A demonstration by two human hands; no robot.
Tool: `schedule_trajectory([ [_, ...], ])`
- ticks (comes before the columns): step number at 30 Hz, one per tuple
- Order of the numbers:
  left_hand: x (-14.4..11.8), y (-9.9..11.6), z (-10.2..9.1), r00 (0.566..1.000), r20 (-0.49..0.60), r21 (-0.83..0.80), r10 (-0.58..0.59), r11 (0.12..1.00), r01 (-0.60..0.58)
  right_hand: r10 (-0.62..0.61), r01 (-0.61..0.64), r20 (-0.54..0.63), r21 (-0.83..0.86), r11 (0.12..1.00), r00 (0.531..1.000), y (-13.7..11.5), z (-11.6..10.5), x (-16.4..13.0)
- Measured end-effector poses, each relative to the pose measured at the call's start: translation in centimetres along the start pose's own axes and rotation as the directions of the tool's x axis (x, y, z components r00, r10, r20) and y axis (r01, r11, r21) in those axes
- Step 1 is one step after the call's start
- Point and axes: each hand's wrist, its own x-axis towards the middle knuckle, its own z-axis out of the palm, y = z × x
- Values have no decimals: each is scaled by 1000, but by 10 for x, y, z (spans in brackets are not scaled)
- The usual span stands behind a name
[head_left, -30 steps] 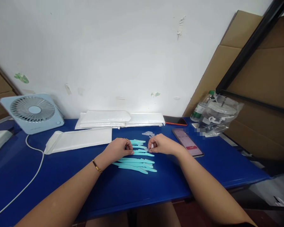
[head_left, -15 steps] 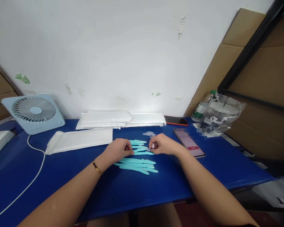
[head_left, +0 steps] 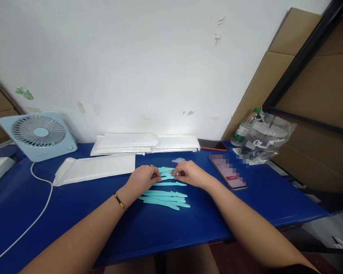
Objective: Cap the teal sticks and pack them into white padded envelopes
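I see the left hand (head_left: 143, 178) curled, fingers pinched onto one of the turquoise plastic strips (head_left: 165, 194) at the top of the pile; a gold bracelet (head_left: 119, 201) sits on that wrist. The right hand (head_left: 188, 173) is also curled shut, fingertips pinching the other end of the same strip, thumbs of both hands nearly meeting over it. What exactly sits between the fingertips is too small to tell.

Surface is a blue tabletop (head_left: 74, 224) against a white wall. Cardboard leans up to the right.

The rest of the turquoise strips lie fanned just below and between the two hands, some touching the left hand's fingers. A small pale clear piece (head_left: 178, 160) lies just beyond the right hand. White padded envelopes (head_left: 97, 168) lie beyond the left hand, more stacked behind. A phone (head_left: 228, 172) lies right of the right hand, near. A light blue fan (head_left: 38, 134) stands far left of the left hand, its cable trailing.
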Motion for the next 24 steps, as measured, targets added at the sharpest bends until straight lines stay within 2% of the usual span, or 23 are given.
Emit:
schedule_trajectory([
  [3, 1, 2, 0, 1000, -7, 34, 13, 999, -13, -26, 25, -15, -22, 999, 1000, -1, 5, 5],
  [5, 0, 4, -2, 998, -41, 45, 40, 998, -38, -13, 12, -57, -21, 1000, 998, 2, -1, 5],
  [7, -2, 4, -5, 996, -58, 29, 63, 998, -61, 67, -69, -147, -11, 998, 987, 10, -14, -1],
  [10, -5, 5, -9, 995, 5, -7, 102, 995, -102, 271, -283, -268, -8, 959, 925, 24, -41, -15],
  [12, -7, 6, -10, 989, 69, -12, 129, 992, -129, 355, -373, -262, -23, 928, 897, 30, -52, -22],
  [14, -8, 8, -9, 986, 105, -16, 128, 992, -127, 363, -384, -234, -47, 922, 902, 31, -53, -22],
  [18, -9, 12, -7, 990, 117, -37, 77, 997, -73, 273, -298, -169, -146, 943, 947, 28, -31, -11],
  [21, -9, 12, -7, 991, 126, -58, 54, 997, -47, 290, -309, -127, -170, 936, 949, 28, -17, -3],
  [24, -9, 8, -11, 995, 93, -82, 29, 996, -21, 312, -317, -55, -120, 941, 948, 27, -16, -4],
])
